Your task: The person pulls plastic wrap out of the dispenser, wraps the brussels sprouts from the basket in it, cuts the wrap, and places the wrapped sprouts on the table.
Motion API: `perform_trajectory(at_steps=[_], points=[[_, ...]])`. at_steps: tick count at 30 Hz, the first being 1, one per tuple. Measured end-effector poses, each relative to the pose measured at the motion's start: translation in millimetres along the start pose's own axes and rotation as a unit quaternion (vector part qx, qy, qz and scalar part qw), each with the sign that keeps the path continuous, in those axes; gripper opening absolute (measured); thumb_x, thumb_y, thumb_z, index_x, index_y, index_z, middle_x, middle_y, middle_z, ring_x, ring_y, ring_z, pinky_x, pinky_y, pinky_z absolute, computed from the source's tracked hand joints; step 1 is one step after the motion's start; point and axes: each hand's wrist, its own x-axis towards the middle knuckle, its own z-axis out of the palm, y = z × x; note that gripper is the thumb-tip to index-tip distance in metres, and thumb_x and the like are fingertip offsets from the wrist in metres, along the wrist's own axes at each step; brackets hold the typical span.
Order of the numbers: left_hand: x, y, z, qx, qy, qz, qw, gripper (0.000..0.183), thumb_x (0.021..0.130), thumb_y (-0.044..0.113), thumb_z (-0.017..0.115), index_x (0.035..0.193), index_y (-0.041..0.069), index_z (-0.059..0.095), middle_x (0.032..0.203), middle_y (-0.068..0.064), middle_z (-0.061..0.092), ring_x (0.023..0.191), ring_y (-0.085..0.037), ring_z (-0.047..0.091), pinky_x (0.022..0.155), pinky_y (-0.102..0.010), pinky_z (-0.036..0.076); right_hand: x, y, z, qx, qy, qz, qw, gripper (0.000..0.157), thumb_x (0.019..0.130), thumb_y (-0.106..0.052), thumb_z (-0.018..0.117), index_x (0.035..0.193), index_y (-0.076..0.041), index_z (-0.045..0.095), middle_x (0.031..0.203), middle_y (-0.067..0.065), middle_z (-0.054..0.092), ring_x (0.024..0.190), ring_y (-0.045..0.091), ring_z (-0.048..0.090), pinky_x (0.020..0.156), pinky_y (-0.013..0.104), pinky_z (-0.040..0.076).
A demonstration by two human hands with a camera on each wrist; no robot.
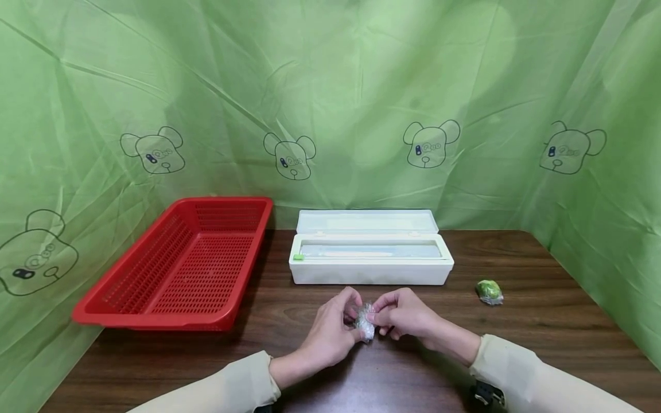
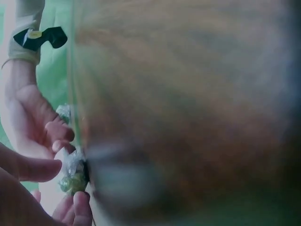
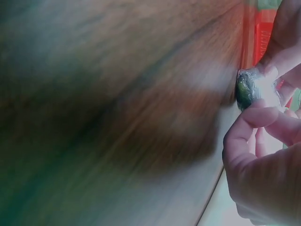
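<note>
A small roundish green item in crumpled cling film (image 1: 365, 324) is between both hands, just above the table's front middle. My left hand (image 1: 332, 328) grips it from the left, thumb and fingers bent about it. From the right, my right hand (image 1: 410, 316) pinches the cling film with thumb and forefinger. Green shows through the wrap (image 2: 73, 182) in the left wrist view and at the parcel's side (image 3: 244, 90) in the right wrist view. Its exact kind is hidden by film and fingers.
Behind the hands stands a white cling film dispenser (image 1: 369, 272), lid raised, with a green slider (image 1: 298, 257) at its left. Another film-wrapped green item (image 1: 489, 291) lies to the right. At left sits a red perforated basket (image 1: 155, 319). Green cloth (image 1: 356, 97) encloses the table.
</note>
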Motion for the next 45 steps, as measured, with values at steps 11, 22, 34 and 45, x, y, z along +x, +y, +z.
perform_trajectory(at_steps=[11,22,34,45], points=[[0.7,-3.7,-3.8,0.002,-0.001,0.026,0.9997,0.021,0.078,-0.002,0.09,0.093,0.013,0.086,0.099,0.002,0.067,0.085,-0.016,0.071,0.078,-0.031,0.059,-3,-2,1.3,0.023,0.034,0.012,0.999,0.015,0.091,-0.002,0.075,0.104,0.006,0.072,0.077,0.009,0.071,0.068,0.016,0.065,0.053,0.024,0.05],[8.7,-2.2,-5.8,0.027,0.007,-0.012,0.9995,0.016,0.077,0.002,0.09,0.084,0.015,0.084,0.093,0.006,0.074,0.089,-0.014,0.068,0.085,-0.034,0.053,-13,-3,4.5,-0.058,0.069,-0.109,0.99,0.01,0.086,-0.002,0.085,0.094,0.001,0.079,0.082,0.01,0.075,0.057,0.02,0.062,0.051,0.032,0.056],[8.3,-1.5,-5.7,0.02,0.024,-0.01,0.9995,0.031,0.072,-0.008,0.083,0.083,0.019,0.074,0.089,0.01,0.071,0.08,-0.013,0.067,0.079,-0.032,0.052,-13,6,5.4,-0.221,0.038,-0.306,0.925,0.021,0.083,0.005,0.085,0.082,-0.016,0.08,0.089,-0.006,0.075,0.082,0.013,0.07,0.07,0.032,0.06],[7.5,0.5,-17.0,0.028,-0.005,-0.027,0.9992,0.007,0.081,0.024,0.086,0.082,0.019,0.081,0.077,0.01,0.074,0.052,-0.004,0.045,0.059,-0.027,0.045,-15,6,6.2,-0.269,0.04,-0.308,0.912,0.014,0.089,-0.011,0.084,0.085,-0.024,0.081,0.092,-0.012,0.072,0.08,0.006,0.066,0.064,0.029,0.056]])
